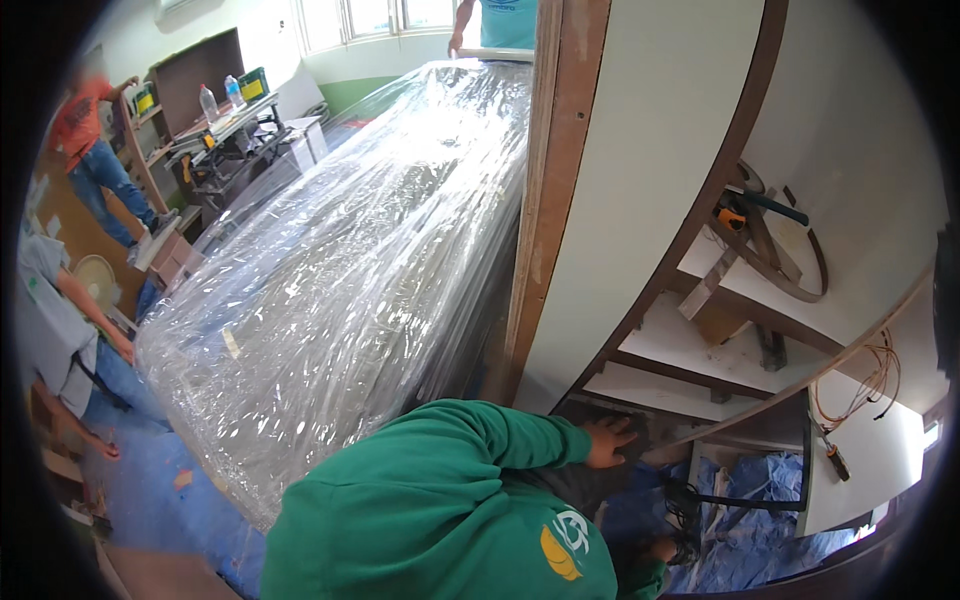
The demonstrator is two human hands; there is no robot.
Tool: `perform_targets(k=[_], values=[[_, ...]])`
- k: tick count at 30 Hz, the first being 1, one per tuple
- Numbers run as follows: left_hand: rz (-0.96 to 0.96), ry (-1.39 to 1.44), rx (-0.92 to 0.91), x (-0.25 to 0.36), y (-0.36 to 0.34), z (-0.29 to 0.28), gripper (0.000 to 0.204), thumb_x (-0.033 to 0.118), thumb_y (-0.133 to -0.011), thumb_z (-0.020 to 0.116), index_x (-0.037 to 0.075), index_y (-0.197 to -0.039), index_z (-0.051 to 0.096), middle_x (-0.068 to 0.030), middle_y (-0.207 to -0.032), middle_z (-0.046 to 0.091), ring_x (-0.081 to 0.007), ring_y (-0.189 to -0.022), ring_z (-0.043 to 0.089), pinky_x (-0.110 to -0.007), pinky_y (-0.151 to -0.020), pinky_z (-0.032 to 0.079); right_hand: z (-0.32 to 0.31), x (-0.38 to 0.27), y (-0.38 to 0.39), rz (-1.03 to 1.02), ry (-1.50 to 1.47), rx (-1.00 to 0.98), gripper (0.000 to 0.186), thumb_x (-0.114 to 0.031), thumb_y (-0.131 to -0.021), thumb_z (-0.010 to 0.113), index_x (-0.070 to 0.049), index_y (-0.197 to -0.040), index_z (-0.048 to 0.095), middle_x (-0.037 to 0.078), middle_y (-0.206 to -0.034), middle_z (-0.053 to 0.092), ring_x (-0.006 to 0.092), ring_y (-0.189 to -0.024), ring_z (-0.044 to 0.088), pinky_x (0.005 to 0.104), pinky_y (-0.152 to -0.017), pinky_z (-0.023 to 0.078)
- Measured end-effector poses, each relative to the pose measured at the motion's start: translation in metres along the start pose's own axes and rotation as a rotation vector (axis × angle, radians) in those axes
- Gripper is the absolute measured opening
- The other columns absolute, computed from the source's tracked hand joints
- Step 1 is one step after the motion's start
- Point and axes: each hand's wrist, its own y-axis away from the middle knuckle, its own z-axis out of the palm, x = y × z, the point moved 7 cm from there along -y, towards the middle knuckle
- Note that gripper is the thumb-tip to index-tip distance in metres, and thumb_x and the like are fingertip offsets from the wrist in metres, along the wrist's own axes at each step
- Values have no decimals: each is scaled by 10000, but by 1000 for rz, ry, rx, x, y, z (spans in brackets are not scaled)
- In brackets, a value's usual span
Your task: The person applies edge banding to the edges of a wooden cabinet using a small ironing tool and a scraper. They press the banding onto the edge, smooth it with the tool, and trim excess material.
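Observation:
From the green sleeve at the lower middle my left hand [607, 443] reaches right, fingers stretched apart, with nothing seen in it. It lies against a dark surface at the foot of a pale upright panel [640, 200]. Lower down, my right hand [663, 550] is partly visible beside a dark object I cannot make out; its fingers are mostly hidden. Left of the panel's brown wooden edge [555, 200] stands a large piece wrapped in clear plastic film [300, 310]. A person in a teal shirt [508, 25] has a hand at its far end.
A person in grey [50, 285] stands at the left; another in orange [80, 125] is farther back. Shelves [660, 340] at the right hold tools and wood scraps. A screwdriver [837, 462] and orange wires [865, 385] are beside them. Blue sheeting [770, 480] covers the floor.

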Motion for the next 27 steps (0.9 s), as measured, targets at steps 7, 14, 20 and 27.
perform_targets(k=[7, 14, 20, 27], values=[[-2, -71, -15, -5, -6, 0, 756, 544, -978, 434, 257, -1604, 122, -153, -1660, 83, -426, -1501, 151, -619, -1170, 231, -68, -7, 44, -96, -900, 85, 116, -159, -792, 669, -111, -898, 679, 76, -814, 687, 275, -798, 668, 398, -730, 539], [48, -241, -150, 44, 2, 12, 616, 441, -916, 572, 219, -1479, 456, -130, -1634, 200, -398, -1483, 219, -613, -1161, 247, -86, 35, 87, 713, -2418, 220, 82, -99, -901, 563, -54, -836, 542, 73, -758, 545, 215, -710, 558, 356, -678, 516], [528, 317, -221, 93, -6, 61, 342, 351, -885, 630, 100, -1099, 723, -116, -1107, 691, -241, -1038, 648, -424, -906, 483, -89, 28, 122, 829, -2376, 296, 42, -92, -929, 537, -70, -924, 501, 56, -770, 521, 203, -708, 534, 342, -672, 504], [469, 518, -283, 96, 5, 93, 437, 464, -911, 646, 43, -808, 708, -118, -817, 709, -219, -764, 670, -400, -685, 508, -103, 14, 126, 756, -2300, 372, 66, -69, -911, 517, -84, -967, 486, 37, -761, 498, 176, -692, 509, 313, -632, 476]])
